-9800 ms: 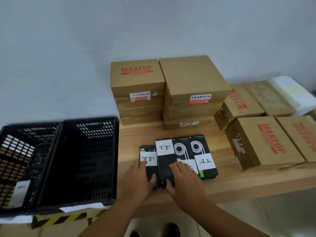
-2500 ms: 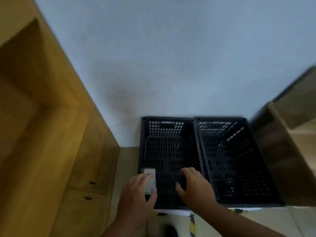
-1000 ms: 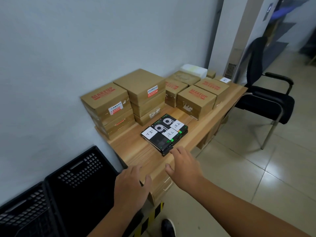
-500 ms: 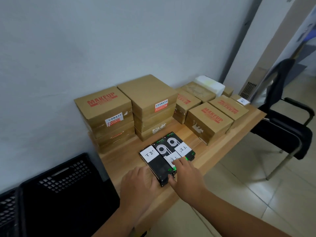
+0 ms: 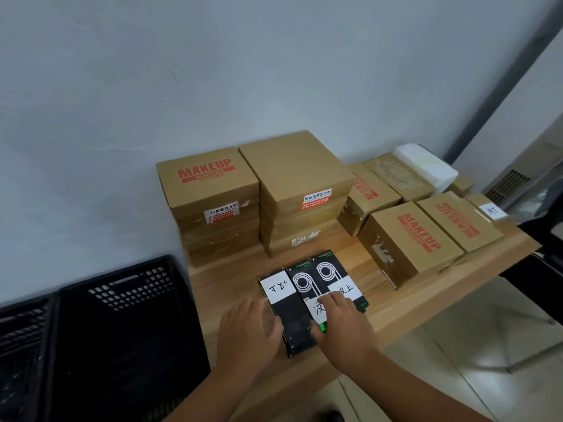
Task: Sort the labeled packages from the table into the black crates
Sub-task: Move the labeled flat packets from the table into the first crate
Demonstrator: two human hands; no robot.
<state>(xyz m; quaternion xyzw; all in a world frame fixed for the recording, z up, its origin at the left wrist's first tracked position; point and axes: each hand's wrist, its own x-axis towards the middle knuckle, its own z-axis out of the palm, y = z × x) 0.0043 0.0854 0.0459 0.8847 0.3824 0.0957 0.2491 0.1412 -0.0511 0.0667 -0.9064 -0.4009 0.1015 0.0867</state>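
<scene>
Just beyond the grip, two stacks of brown cardboard boxes [image 5: 210, 190] stand side by side against the grey wall [image 5: 213, 71], the left one stamped MAKEUP. To the right of the grip lie more such boxes [image 5: 408, 239]. Farther back right sits a white foam block [image 5: 425, 167]. Tiled floor [image 5: 457, 370] shows below right.

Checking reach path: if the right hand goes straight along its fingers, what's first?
The right hand touches the middle labeled package; sliding on, it would likely meet the plain-topped cardboard stack behind.
</scene>
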